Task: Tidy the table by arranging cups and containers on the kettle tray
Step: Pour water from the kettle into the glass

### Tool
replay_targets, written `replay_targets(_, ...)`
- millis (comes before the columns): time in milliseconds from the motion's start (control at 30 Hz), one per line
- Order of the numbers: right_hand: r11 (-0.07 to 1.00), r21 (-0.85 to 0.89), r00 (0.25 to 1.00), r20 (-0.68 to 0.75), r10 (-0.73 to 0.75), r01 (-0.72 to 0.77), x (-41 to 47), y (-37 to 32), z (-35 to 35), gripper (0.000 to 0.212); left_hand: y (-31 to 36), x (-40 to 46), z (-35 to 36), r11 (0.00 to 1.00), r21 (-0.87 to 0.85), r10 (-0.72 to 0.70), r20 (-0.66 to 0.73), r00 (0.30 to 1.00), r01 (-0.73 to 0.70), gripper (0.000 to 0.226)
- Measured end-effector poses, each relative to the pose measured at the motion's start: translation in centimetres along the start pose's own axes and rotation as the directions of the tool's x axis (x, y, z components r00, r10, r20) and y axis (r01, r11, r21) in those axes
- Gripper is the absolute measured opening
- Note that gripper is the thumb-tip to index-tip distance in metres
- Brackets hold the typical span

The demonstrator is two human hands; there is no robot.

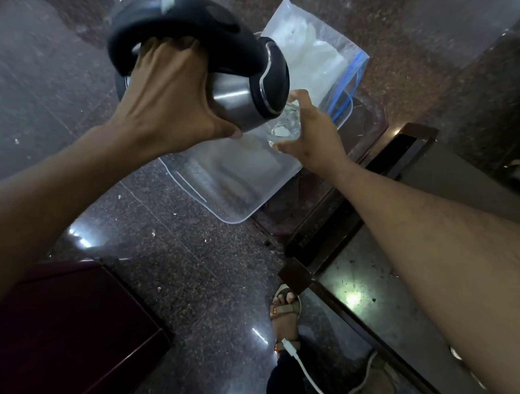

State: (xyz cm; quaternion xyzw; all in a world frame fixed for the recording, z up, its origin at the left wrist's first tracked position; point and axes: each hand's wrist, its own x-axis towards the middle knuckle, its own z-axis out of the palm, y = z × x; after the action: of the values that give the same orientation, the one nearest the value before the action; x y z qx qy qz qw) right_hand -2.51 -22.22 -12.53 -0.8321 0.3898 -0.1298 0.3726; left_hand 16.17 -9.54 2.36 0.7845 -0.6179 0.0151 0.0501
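My left hand grips the black handle of a steel kettle, tipped so its black lid end points down to the right. Just under that end is a clear glass cup, which my right hand holds from the right side with fingers curled around it. Both are above a translucent plastic tray that lies on a small dark wooden table. Whether water runs from the kettle cannot be told.
A clear plastic zip bag with white contents stands at the tray's far end. A glass-topped table with a dark frame is at right, a maroon cabinet at lower left. My sandalled foot and a white cable are on the granite floor.
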Motion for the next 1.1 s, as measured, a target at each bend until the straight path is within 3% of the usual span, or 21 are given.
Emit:
replay_targets(200,0.999,-0.036,1.0,-0.011,0.027,-0.027,0.2,-0.1,0.2,0.083,-0.4,-1.9,0.8,0.972,-0.223,-0.085,-0.024,0.996,0.078,0.098)
replay_targets(300,0.999,-0.019,0.999,-0.009,0.033,-0.033,0.0,-0.4,0.0,0.083,-0.6,-3.0,1.5,0.915,-0.352,-0.237,-0.073,0.969,0.197,0.096)
replay_targets(500,1.0,-0.006,1.0,0.001,0.014,-0.014,-0.3,-0.6,-0.4,0.081,0.8,-5.6,4.7,0.654,-0.617,-0.602,-0.074,0.795,0.437,0.105)
replay_targets(667,1.0,-0.016,1.0,0.012,0.023,-0.023,-0.3,-0.7,-0.5,0.082,2.1,-6.5,7.5,0.482,-0.764,-0.751,-0.107,0.652,0.429,0.103)
replay_targets(867,1.0,-0.018,0.999,0.023,0.023,-0.023,-0.4,-1.0,-0.7,0.082,2.7,-7.1,9.1,0.397,-0.796,-0.773,-0.021,0.634,0.457,0.102)
replay_targets(967,1.0,-0.005,0.999,0.032,0.024,-0.023,-0.5,-1.0,-0.9,0.083,4.6,-9.0,9.5,0.408,-0.766,-0.772,0.001,0.636,0.496,0.105)
replay_targets(1033,1.0,-0.004,0.999,0.025,0.024,-0.024,-0.5,-1.0,-0.9,0.084,6.6,-10.9,9.5,0.405,-0.749,-0.805,-0.021,0.593,0.524,0.105)
replay_targets(1100,0.999,-0.001,0.999,0.019,0.032,-0.032,-0.5,-1.0,-0.8,0.086,8.7,-12.6,9.4,0.449,-0.723,-0.814,-0.089,0.573,0.526,0.09)
